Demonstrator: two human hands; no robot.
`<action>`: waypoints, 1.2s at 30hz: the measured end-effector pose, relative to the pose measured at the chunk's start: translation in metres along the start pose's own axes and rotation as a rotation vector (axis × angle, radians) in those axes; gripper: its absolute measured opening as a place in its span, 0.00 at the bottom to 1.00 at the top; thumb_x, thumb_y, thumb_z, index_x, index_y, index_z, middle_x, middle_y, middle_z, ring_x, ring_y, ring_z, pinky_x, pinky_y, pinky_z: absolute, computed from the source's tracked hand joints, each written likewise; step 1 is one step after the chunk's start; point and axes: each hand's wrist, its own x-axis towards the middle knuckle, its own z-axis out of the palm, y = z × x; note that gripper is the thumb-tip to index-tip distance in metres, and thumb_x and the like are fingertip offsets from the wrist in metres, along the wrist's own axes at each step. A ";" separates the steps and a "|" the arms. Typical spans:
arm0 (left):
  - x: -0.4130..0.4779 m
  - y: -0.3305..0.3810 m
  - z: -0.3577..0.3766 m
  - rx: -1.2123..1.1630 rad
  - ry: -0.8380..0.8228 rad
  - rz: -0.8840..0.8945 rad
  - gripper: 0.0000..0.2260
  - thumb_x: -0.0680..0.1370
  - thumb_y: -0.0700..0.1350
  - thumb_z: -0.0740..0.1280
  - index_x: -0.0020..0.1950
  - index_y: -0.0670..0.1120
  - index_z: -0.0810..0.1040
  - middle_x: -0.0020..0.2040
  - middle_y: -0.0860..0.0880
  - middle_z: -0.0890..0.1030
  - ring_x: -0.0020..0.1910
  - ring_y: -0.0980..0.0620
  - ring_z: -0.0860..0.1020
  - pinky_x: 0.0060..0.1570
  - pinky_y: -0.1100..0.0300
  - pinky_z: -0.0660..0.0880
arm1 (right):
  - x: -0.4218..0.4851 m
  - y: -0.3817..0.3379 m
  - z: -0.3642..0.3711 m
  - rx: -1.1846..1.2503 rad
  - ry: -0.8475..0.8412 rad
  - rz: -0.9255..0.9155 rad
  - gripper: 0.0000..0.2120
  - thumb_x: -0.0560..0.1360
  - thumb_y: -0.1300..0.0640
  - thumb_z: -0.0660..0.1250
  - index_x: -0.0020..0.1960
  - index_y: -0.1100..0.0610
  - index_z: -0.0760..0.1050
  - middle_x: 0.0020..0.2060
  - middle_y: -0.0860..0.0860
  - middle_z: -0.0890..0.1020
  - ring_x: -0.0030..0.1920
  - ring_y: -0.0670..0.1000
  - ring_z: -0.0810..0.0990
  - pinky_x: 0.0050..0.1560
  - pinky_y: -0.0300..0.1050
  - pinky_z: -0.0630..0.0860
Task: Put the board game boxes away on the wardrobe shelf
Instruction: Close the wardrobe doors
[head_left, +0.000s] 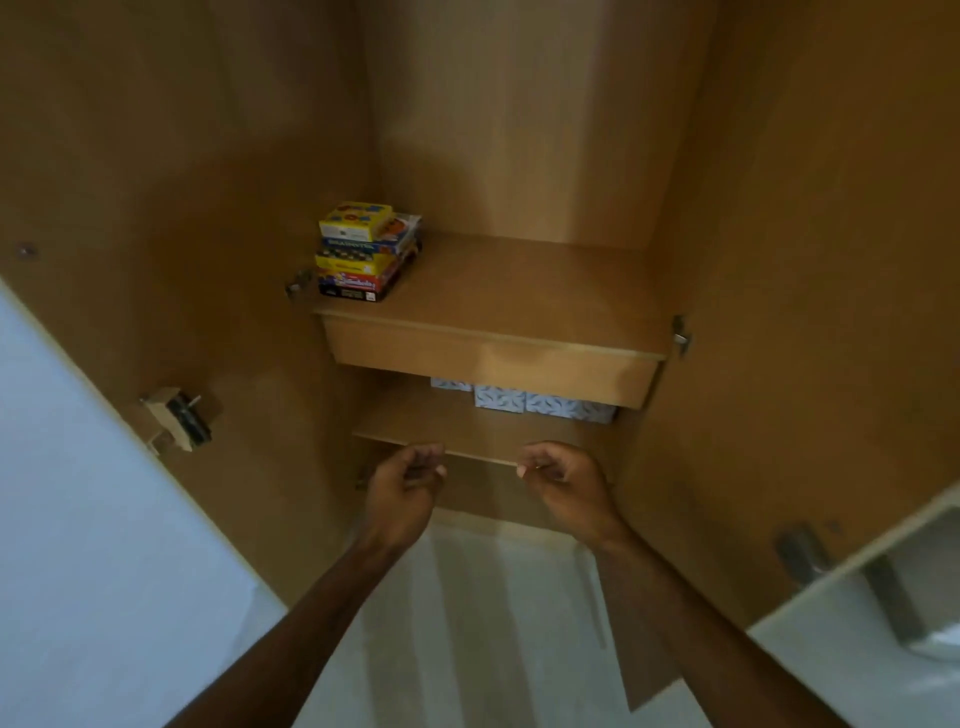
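Board game boxes (366, 252) stacked at far left of wardrobe shelf (519, 291), against the left wall. Left hand (405, 483) and right hand (563, 480) both released, fingers loosely curled, holding nothing, near the front edge of the lower shelf (441, 428). Patterned boxes (524, 400) sit on that lower shelf, further back.

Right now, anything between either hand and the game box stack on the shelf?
Nothing visible. The left hand and right hand are empty, in front of the lower shelf; the game box stack sits higher, at the left end of the upper shelf, open air between.
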 end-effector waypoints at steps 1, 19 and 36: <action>-0.011 0.003 0.013 -0.005 -0.008 -0.002 0.11 0.76 0.36 0.68 0.52 0.51 0.80 0.50 0.53 0.83 0.49 0.56 0.80 0.51 0.63 0.75 | -0.012 0.005 -0.012 -0.002 0.002 0.003 0.10 0.72 0.59 0.72 0.45 0.43 0.79 0.41 0.43 0.83 0.45 0.45 0.82 0.48 0.40 0.76; -0.128 0.172 0.300 -0.030 -0.388 0.317 0.15 0.76 0.37 0.67 0.62 0.48 0.76 0.58 0.52 0.78 0.53 0.57 0.78 0.45 0.71 0.75 | -0.141 0.044 -0.341 -0.237 0.496 0.022 0.03 0.73 0.59 0.70 0.46 0.53 0.82 0.42 0.46 0.84 0.44 0.46 0.81 0.50 0.46 0.79; -0.142 0.192 0.292 -0.109 -0.447 0.296 0.20 0.76 0.39 0.68 0.67 0.50 0.72 0.62 0.54 0.76 0.58 0.55 0.77 0.43 0.66 0.78 | -0.110 0.016 -0.323 -0.155 0.236 -0.200 0.17 0.76 0.70 0.62 0.58 0.54 0.79 0.47 0.43 0.82 0.47 0.35 0.80 0.45 0.27 0.76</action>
